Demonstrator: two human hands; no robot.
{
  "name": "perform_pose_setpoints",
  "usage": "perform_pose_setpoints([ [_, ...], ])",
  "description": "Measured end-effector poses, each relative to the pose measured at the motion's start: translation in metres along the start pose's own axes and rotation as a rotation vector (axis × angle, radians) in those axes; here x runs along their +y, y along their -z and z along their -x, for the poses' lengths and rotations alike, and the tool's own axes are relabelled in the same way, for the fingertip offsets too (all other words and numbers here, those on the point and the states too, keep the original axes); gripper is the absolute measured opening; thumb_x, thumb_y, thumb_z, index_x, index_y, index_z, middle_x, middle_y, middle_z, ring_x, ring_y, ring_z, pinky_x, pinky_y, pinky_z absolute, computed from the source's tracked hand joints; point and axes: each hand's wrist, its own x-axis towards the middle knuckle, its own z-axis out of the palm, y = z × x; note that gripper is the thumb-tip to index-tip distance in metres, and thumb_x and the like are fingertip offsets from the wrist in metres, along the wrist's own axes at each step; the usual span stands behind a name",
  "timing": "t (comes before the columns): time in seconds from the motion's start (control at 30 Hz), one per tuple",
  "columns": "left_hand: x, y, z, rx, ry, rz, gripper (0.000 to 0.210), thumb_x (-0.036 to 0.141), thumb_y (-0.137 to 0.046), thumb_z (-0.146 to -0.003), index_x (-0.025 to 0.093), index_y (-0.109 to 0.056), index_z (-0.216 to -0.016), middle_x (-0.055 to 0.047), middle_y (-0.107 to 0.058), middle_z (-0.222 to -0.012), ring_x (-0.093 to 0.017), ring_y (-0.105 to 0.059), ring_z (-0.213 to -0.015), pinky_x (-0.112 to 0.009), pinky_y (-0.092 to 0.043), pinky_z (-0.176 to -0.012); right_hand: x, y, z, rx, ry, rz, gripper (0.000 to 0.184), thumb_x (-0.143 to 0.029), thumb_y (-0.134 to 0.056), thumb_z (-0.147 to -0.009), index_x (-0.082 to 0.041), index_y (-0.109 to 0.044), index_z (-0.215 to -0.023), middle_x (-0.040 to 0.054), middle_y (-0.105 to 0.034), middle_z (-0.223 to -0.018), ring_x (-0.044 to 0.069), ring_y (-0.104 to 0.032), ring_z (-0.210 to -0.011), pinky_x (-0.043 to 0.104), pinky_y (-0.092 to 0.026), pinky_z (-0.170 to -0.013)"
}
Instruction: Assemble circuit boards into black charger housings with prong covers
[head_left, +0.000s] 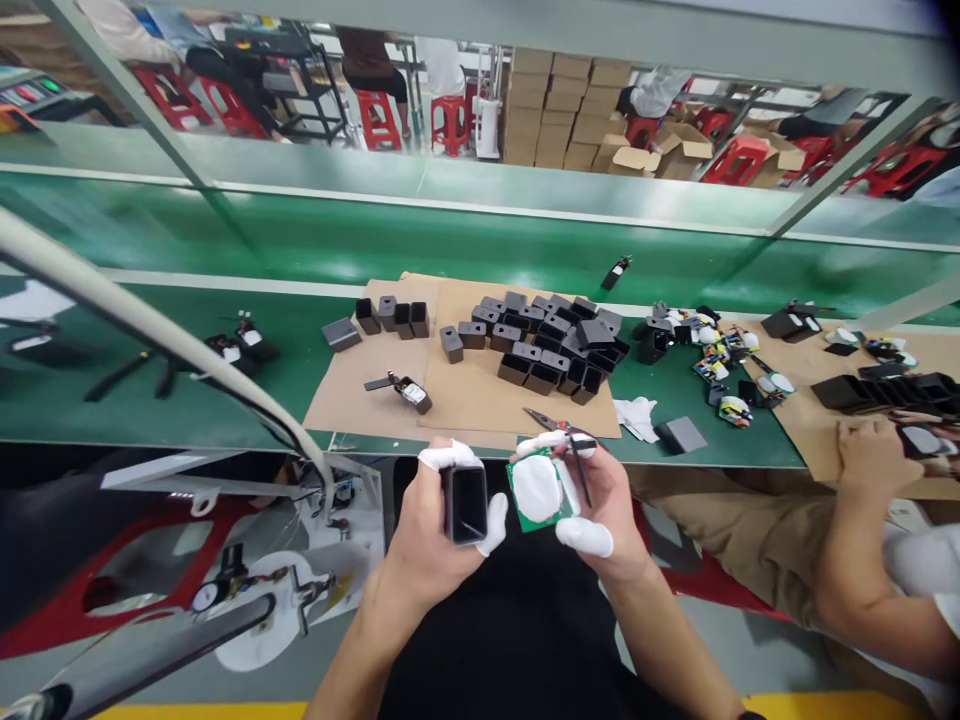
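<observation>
My left hand (431,520), with white finger covers, is closed around a black plastic case (469,505), its hollow open end facing me. In my right hand (604,510), also with white finger covers, I hold a green circuit board (538,490) that has a round white pad on its face. A short black cable or strip crosses by the right fingers. Case and board are a small gap apart, above my lap at the table's front edge. Just beyond the right fingers lie pliers (555,420), partly hidden by that hand.
Several black cases (551,335) cluster on the cardboard sheet (465,400). An assembled unit (411,393) lies nearer me. On the right are circuit boards (720,350), a white tissue (636,418) and a co-worker's hand (874,455). A pale curved pole (180,320) crosses the left.
</observation>
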Motion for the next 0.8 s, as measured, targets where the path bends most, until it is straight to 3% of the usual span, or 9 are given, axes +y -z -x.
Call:
perform_pose_setpoints([
  [0.27,-0.007,-0.011,0.008,0.134,-0.075,0.263,0.074,0.006,-0.089,-0.076,0.033,-0.04,-0.124,-0.004,-0.058,-0.122,-0.02,-0.069,-0.102,-0.039,-0.064,-0.09,-0.018,-0.024,-0.002,-0.086,0.116,0.078,0.06,-0.052,-0.105,-0.071,-0.032,-0.082,-0.123,0.0096,-0.083,-0.11,0.037,-0.084,-0.104,0.059,-0.072,-0.095],
  [0.47,-0.008,-0.012,0.011,0.134,-0.12,0.279,0.074,0.009,-0.092,-0.077,0.032,-0.038,-0.122,-0.005,-0.06,-0.124,-0.02,-0.07,-0.104,-0.039,-0.063,-0.091,-0.02,-0.032,0.0,-0.122,0.199,0.184,0.068,-0.044,-0.11,-0.067,-0.031,-0.083,-0.128,0.0099,-0.085,-0.113,0.033,-0.083,-0.097,0.053,-0.072,-0.09],
  [0.6,-0.008,-0.014,0.012,0.115,-0.153,0.249,0.083,0.015,-0.098,-0.074,0.033,-0.039,-0.128,-0.006,-0.058,-0.126,-0.023,-0.07,-0.111,-0.04,-0.062,-0.095,-0.018,-0.033,-0.001,-0.169,0.222,0.229,0.07,-0.041,-0.109,-0.07,-0.032,-0.081,-0.134,0.01,-0.085,-0.117,0.034,-0.082,-0.105,0.052,-0.07,-0.094],
  [0.8,-0.005,-0.016,0.01,0.092,-0.182,0.216,0.082,0.023,-0.101,-0.075,0.032,-0.037,-0.126,-0.006,-0.056,-0.123,-0.023,-0.072,-0.106,-0.04,-0.064,-0.09,-0.016,-0.029,-0.005,-0.217,0.295,0.352,0.075,-0.039,-0.11,-0.068,-0.035,-0.08,-0.137,0.008,-0.086,-0.119,0.032,-0.083,-0.1,0.048,-0.07,-0.09],
])
